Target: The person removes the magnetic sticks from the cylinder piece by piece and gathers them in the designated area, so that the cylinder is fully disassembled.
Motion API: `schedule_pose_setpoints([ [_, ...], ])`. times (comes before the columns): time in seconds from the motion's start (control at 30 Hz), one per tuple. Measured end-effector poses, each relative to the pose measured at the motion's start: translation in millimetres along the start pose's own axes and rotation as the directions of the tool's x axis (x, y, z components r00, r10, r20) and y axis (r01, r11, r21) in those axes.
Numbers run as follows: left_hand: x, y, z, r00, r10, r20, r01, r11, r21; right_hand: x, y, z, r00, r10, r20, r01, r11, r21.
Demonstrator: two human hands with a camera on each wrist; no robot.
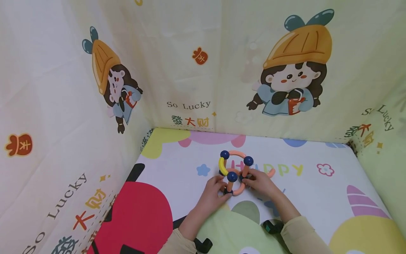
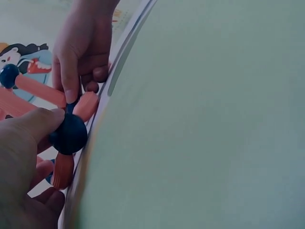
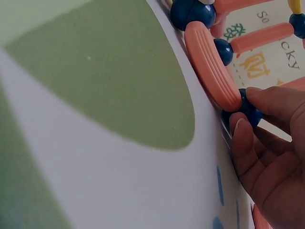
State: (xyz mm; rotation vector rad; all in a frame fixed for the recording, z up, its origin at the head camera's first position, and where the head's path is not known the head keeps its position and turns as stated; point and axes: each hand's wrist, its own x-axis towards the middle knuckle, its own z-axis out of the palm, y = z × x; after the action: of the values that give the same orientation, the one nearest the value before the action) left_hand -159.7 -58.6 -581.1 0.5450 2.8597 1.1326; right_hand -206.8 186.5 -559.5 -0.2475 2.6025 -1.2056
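A frame of magnetic sticks and balls stands on the table mat. Its top has navy balls (image 1: pixel 232 176), a yellow curved stick (image 1: pixel 222 166) and an orange-pink curved stick (image 1: pixel 237 153). Straight orange-pink sticks (image 1: pixel 246 170) rise between the top and the lower ring. At the ring's near left, my left hand (image 1: pixel 211 194) pinches a lower navy ball (image 2: pixel 69 133) between thumb and fingers. Over on the right, thumb and fingertip of my right hand (image 1: pixel 261 183) pinch another lower ball (image 3: pixel 246 112), where a curved orange-pink stick (image 3: pixel 213 67) ends. Fingers partly cover the base.
A separate orange-pink curved stick (image 1: pixel 271 172) lies on the mat just beyond my right hand. The mat (image 1: pixel 317 201) is printed with letters and cartoon shapes. Patterned cloth walls (image 1: pixel 228 88) stand behind and at both sides. Dark wrist-worn devices (image 1: pixel 272 226) sit at the cuffs.
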Motion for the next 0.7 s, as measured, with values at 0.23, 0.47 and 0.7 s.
schedule_pose_setpoints([
  [0.23, 6.2, -8.9, -4.4, 0.999, 0.048, 0.022, -0.048, 0.999, -0.017, -3.5, 0.2, 1.8, 0.999, 0.033, -0.027, -0.032, 0.999, 0.009],
  [0.47, 12.1, -17.2, -10.3, 0.995, 0.057, 0.085, -0.051, 0.996, -0.066, -7.0, -1.2, 6.1, 0.996, 0.07, -0.055, -0.07, 0.998, 0.007],
  [0.7, 16.8, -23.7, -18.1, 0.992, 0.074, 0.107, -0.067, 0.996, -0.064, -11.1, -4.6, 10.0, 0.996, 0.042, -0.076, -0.043, 0.999, -0.01],
])
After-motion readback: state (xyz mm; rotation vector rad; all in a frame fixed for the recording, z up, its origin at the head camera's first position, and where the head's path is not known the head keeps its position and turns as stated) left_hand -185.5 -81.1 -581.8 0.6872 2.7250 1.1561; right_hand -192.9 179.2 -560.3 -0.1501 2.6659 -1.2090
